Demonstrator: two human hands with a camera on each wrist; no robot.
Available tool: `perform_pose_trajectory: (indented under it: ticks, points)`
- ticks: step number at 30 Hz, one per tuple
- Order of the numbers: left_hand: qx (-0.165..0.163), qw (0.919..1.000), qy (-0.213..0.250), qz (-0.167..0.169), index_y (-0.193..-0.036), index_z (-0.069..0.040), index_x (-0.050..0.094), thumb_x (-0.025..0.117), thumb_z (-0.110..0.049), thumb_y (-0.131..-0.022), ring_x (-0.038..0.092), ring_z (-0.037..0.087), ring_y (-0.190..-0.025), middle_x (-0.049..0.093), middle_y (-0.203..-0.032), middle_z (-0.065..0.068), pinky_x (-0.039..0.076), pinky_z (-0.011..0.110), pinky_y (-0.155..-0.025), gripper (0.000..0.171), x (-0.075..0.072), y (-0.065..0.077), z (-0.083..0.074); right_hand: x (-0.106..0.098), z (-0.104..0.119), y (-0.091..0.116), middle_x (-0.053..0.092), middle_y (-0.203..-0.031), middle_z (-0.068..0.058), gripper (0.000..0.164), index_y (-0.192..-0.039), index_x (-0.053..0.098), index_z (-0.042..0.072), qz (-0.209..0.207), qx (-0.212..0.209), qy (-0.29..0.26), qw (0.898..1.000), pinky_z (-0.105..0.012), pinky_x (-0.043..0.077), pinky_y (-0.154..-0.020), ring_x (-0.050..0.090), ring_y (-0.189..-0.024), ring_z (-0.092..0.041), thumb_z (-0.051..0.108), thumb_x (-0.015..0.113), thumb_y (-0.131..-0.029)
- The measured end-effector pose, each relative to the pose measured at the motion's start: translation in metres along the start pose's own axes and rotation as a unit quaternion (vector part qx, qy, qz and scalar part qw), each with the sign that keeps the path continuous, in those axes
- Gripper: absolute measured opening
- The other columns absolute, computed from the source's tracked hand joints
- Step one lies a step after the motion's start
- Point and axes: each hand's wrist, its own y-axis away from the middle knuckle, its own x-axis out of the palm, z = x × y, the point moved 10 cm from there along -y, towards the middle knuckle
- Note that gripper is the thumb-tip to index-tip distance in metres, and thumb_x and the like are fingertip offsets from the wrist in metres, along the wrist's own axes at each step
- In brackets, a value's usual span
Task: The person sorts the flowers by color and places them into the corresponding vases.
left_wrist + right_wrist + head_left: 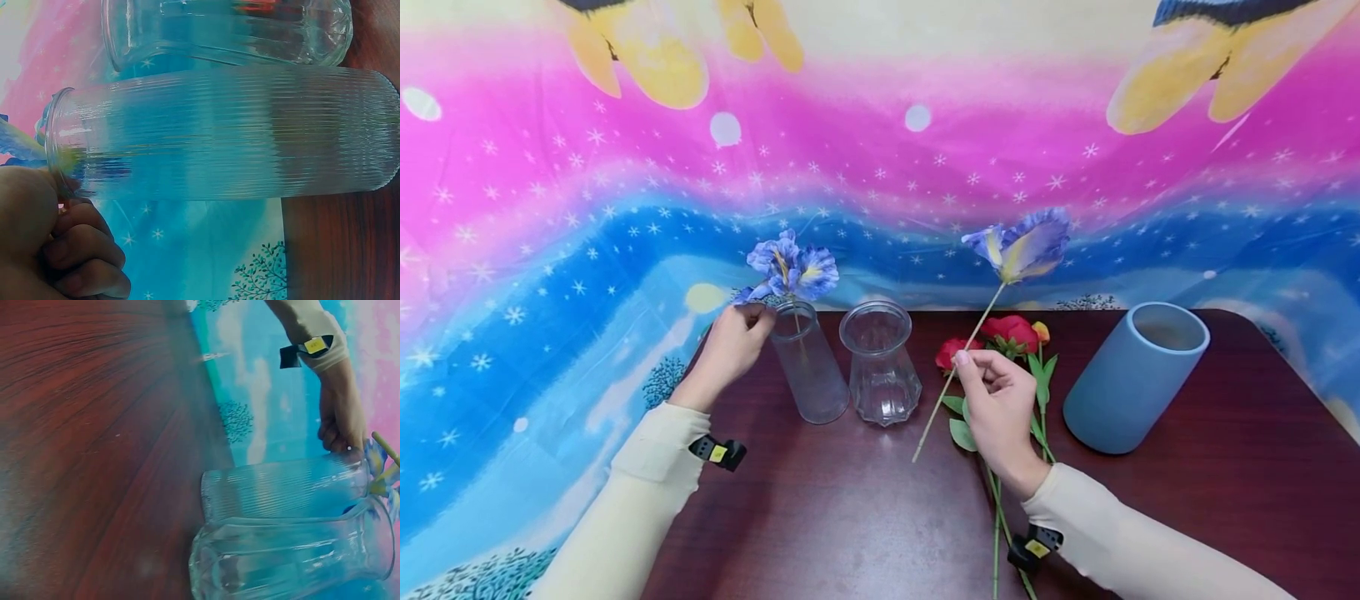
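At the left, a ribbed clear glass vase (811, 367) stands upright with a blue-purple iris (795, 265) in its mouth, the stem faintly visible through the glass. My left hand (735, 343) pinches the vase's rim beside the petals; its other fingers curl below the rim in the left wrist view. Between thumb and fingertips, my right hand (1000, 408) holds a second iris (1036, 246) by its bare stem, bloom up and stem slanting down to the left. Close to the ribbed vase stands a flared clear glass vase (883, 375).
Red flowers (1011, 332) with green leaves and long stems lie on the dark wooden table (850, 517), partly behind my right hand. A blue-grey cylindrical vase (1131, 383) stands at the right. A printed cloth (880, 167) hangs behind the table.
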Motion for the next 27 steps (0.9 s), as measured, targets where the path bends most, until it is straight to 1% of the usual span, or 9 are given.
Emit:
perform_pose_trajectory:
  ticks: [2, 6, 9, 12, 18, 25, 27]
  points:
    - [0.000, 1.0000, -0.001, 0.000, -0.065, -0.013, 0.040, 0.044, -0.020, -0.104, 0.036, 0.019, -0.053, 0.034, -0.058, 0.000, 0.034, 0.034, -0.058, 0.041, 0.000, 0.000, 0.000, 0.003, 0.003, -0.002, 0.067, -0.067, 0.014, 0.016, -0.090, 0.068, -0.013, 0.000, -0.004, -0.006, 1.000, -0.021, 0.032, -0.049, 0.043, -0.053, 0.003, 0.000, 0.063, -0.096]
    - [0.001, 1.0000, -0.002, -0.002, -0.065, -0.013, 0.040, 0.044, -0.019, -0.104, 0.036, 0.019, -0.053, 0.035, -0.058, 0.000, 0.034, 0.034, -0.058, 0.040, 0.000, 0.001, 0.000, 0.010, 0.008, -0.005, 0.071, -0.074, 0.013, 0.016, -0.090, 0.069, -0.013, 0.000, -0.011, -0.017, 1.000, -0.018, 0.037, -0.053, 0.049, -0.056, 0.001, 0.001, 0.063, -0.097]
    - [0.002, 1.0000, -0.001, -0.002, -0.064, -0.013, 0.040, 0.044, -0.019, -0.104, 0.036, 0.019, -0.053, 0.034, -0.058, 0.000, 0.034, 0.034, -0.058, 0.040, 0.000, 0.001, -0.001, 0.014, 0.013, -0.007, 0.067, -0.070, 0.014, 0.014, -0.090, 0.069, -0.011, -0.003, -0.016, -0.018, 1.000, -0.017, 0.036, -0.052, 0.045, -0.054, 0.000, 0.001, 0.064, -0.096]
    - [0.002, 1.0000, 0.001, -0.002, -0.064, -0.013, 0.040, 0.044, -0.018, -0.104, 0.036, 0.019, -0.053, 0.034, -0.058, 0.000, 0.034, 0.034, -0.058, 0.040, 0.000, 0.001, -0.002, 0.018, 0.018, -0.009, 0.064, -0.068, 0.015, 0.013, -0.089, 0.069, -0.011, -0.004, -0.023, -0.018, 1.000, -0.018, 0.038, -0.053, 0.048, -0.056, -0.001, 0.000, 0.064, -0.095]
    - [-0.002, 1.0000, 0.001, -0.001, -0.064, -0.013, 0.040, 0.045, -0.019, -0.104, 0.036, 0.019, -0.052, 0.035, -0.058, 0.000, 0.034, 0.034, -0.058, 0.040, 0.000, 0.001, 0.000, 0.023, 0.026, -0.011, 0.059, -0.065, 0.013, 0.012, -0.090, 0.070, -0.010, -0.004, -0.033, -0.021, 0.999, -0.020, 0.037, -0.052, 0.046, -0.055, -0.003, 0.000, 0.065, -0.095]
    - [-0.002, 1.0000, 0.001, -0.002, -0.064, -0.013, 0.039, 0.045, -0.019, -0.104, 0.035, 0.019, -0.051, 0.033, -0.057, 0.000, 0.033, 0.033, -0.057, 0.041, 0.000, 0.001, 0.000, 0.027, 0.033, -0.015, 0.060, -0.064, 0.014, 0.011, -0.091, 0.070, -0.009, -0.003, -0.047, -0.022, 0.999, -0.021, 0.035, -0.049, 0.045, -0.052, -0.002, 0.000, 0.066, -0.095]
    - [-0.002, 1.0000, 0.001, -0.002, -0.064, -0.013, 0.038, 0.044, -0.020, -0.105, 0.034, 0.018, -0.051, 0.033, -0.056, -0.001, 0.033, 0.033, -0.057, 0.042, 0.000, 0.001, -0.001, 0.029, 0.035, -0.017, 0.060, -0.063, 0.012, 0.011, -0.091, 0.070, -0.010, -0.003, -0.051, -0.027, 0.998, -0.022, 0.034, -0.047, 0.045, -0.051, -0.003, 0.000, 0.065, -0.094]
